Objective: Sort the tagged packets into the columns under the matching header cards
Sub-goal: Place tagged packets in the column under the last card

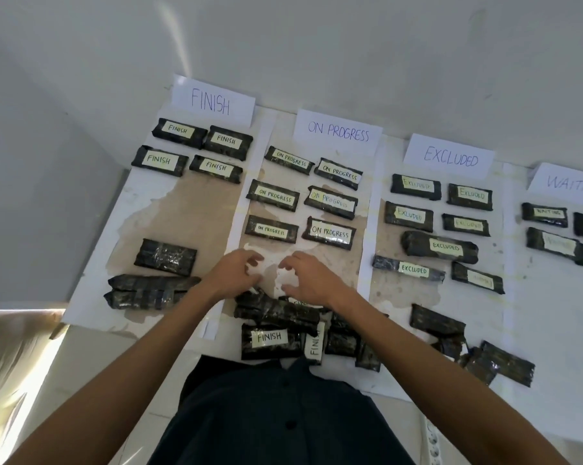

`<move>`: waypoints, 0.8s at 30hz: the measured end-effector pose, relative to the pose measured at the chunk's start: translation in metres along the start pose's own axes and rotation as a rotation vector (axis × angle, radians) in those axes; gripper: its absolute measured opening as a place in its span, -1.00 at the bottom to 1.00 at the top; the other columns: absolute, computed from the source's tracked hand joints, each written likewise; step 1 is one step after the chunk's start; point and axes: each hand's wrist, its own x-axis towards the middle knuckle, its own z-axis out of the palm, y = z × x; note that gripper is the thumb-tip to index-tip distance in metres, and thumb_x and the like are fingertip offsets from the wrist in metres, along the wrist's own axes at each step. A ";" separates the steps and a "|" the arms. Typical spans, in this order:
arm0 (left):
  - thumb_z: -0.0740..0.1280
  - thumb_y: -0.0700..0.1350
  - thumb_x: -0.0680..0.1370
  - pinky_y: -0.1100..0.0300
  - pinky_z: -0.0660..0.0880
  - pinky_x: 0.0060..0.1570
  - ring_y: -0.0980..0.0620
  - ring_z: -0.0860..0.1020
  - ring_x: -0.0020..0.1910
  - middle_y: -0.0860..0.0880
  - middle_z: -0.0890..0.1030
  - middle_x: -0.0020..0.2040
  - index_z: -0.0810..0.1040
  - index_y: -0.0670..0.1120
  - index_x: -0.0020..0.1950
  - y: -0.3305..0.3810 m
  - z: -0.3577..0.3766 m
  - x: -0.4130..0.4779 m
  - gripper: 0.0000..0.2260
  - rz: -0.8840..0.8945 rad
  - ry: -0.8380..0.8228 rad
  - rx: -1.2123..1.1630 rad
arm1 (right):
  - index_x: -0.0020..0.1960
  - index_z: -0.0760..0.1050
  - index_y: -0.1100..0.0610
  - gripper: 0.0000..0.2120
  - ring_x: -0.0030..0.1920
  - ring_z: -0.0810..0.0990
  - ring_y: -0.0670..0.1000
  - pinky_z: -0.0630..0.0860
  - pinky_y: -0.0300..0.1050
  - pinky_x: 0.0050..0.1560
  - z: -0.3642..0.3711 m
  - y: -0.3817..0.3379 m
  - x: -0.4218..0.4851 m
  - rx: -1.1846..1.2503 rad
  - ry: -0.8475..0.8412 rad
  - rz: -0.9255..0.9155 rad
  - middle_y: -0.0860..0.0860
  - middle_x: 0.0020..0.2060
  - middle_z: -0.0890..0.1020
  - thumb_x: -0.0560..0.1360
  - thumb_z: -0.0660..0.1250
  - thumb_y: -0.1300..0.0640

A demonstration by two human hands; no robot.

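both hands (pixel 270 273) empty, fingers spread over bare gap above unsorted pile (pixel 283 317).

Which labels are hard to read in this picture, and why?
Head view: glare washes out one ON PROGRESS tag and a WAITING tag; wide-angle distortion bends the right edge, where the WAITING card is cut off; both hands look slightly blurred.

Both arms fwd, left hand (pixel 231 273) & right hand (pixel 308 280) close together, fingers curled, grips empty
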 end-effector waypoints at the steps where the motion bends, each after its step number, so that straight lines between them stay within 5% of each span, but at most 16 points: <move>1: 0.44 -0.08 0.42 0.13 0.48 0.10 0.00 0.50 0.07 -0.07 0.50 0.16 0.48 -0.05 0.26 -0.004 0.005 -0.009 -0.58 0.034 -0.055 0.064 | 0.30 0.41 0.10 -0.52 0.18 0.44 0.08 0.44 -0.02 0.18 0.006 -0.003 -0.009 -0.008 -0.022 -0.011 0.07 0.17 0.47 0.44 0.41 0.01; 4: 0.52 -0.06 0.30 0.08 0.40 0.22 0.00 0.37 0.19 -0.05 0.38 0.20 0.44 0.00 0.30 -0.018 0.021 -0.029 -0.41 0.126 -0.143 0.295 | 0.33 0.36 0.03 -0.38 0.14 0.39 0.07 0.44 0.01 0.15 0.027 -0.004 -0.028 -0.195 -0.106 -0.052 0.06 0.17 0.41 0.35 0.47 -0.10; 8: 0.48 -0.12 0.34 0.02 0.42 0.22 -0.05 0.38 0.19 -0.07 0.37 0.19 0.44 -0.01 0.30 -0.031 0.038 -0.042 -0.45 0.197 -0.090 0.302 | 0.37 0.32 0.09 -0.34 0.09 0.40 0.11 0.43 0.02 0.13 0.042 0.004 -0.035 -0.272 -0.129 -0.084 0.10 0.14 0.40 0.34 0.48 0.03; 12: 0.42 -0.20 0.40 0.06 0.43 0.20 0.01 0.45 0.13 -0.03 0.48 0.13 0.46 -0.04 0.26 -0.029 0.036 -0.048 -0.56 0.125 -0.013 0.043 | 0.34 0.37 0.11 -0.42 0.12 0.48 0.06 0.46 -0.04 0.18 0.029 0.011 -0.041 0.046 -0.080 0.012 0.08 0.15 0.51 0.35 0.43 0.11; 16: 0.20 -0.06 0.61 0.27 0.41 -0.14 0.15 0.50 -0.08 0.05 0.56 -0.04 0.50 0.02 0.10 -0.007 0.030 -0.055 -0.88 -0.039 0.009 -0.309 | 0.17 0.57 0.11 -0.75 0.02 0.57 -0.08 0.48 -0.24 0.03 -0.001 0.026 -0.052 0.581 -0.012 0.179 -0.02 0.04 0.63 0.51 0.33 0.12; 20: 0.08 0.02 0.64 0.23 0.40 -0.16 0.10 0.51 -0.10 0.02 0.57 -0.08 0.53 -0.04 0.06 0.012 0.036 -0.049 -0.73 -0.082 0.006 -0.332 | 0.12 0.62 0.13 -0.78 -0.10 0.57 -0.23 0.43 -0.41 -0.12 -0.015 0.039 -0.062 0.634 -0.006 0.158 -0.06 -0.04 0.66 0.56 0.29 0.08; 24: 0.09 0.01 0.64 0.10 0.45 -0.08 0.02 0.52 -0.10 0.00 0.58 -0.12 0.55 -0.11 0.05 0.022 0.045 -0.044 -0.71 -0.080 0.017 -0.290 | 0.15 0.61 0.16 -0.77 -0.07 0.59 -0.18 0.44 -0.37 -0.08 -0.019 0.051 -0.073 0.630 0.003 0.146 -0.02 -0.01 0.67 0.56 0.30 0.11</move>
